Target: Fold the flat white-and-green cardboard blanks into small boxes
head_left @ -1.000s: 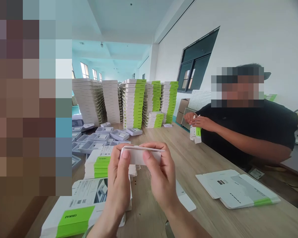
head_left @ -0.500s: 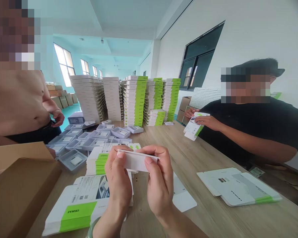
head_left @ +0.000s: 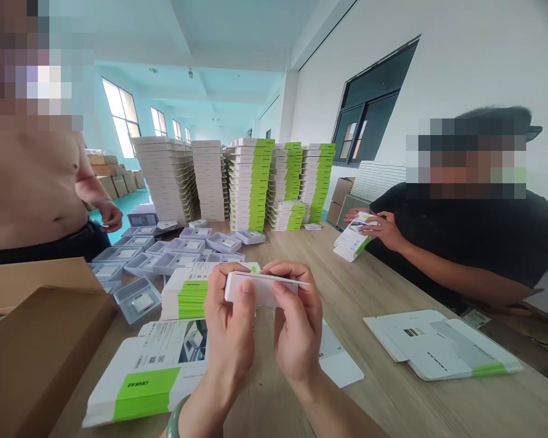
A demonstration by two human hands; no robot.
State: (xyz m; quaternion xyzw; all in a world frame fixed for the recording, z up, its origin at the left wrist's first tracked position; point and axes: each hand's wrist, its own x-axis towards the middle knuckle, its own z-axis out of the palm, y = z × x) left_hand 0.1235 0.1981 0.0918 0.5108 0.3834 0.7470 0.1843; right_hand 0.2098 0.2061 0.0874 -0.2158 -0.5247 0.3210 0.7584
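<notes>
Both my hands grip a white cardboard box (head_left: 263, 289) above the table, its narrow side facing me. My left hand (head_left: 232, 331) is closed round the left end, thumb pressed on the front panel. On the other end, my right hand (head_left: 299, 331) is closed too, thumb on the front and fingers behind the top edge. The box's far side is hidden. Below and left lies a stack of flat printed cartons (head_left: 141, 389) with a green band. Another carton stack (head_left: 192, 298) sits just behind my left hand. A flat white carton (head_left: 340, 359) shows partly beyond my right wrist.
Several plastic trays (head_left: 139, 301) with white devices cover the table's left side. An open brown box (head_left: 41, 353) stands front left, flat cartons (head_left: 438, 347) lie right. Tall box stacks (head_left: 251, 182) rise behind. One person stands left; another (head_left: 466, 237) at right handles a carton.
The white box has turned slightly, and its left end now shows more. My left thumb has moved inward across the front panel. At right, the co-worker's fingers have shifted on their carton.
</notes>
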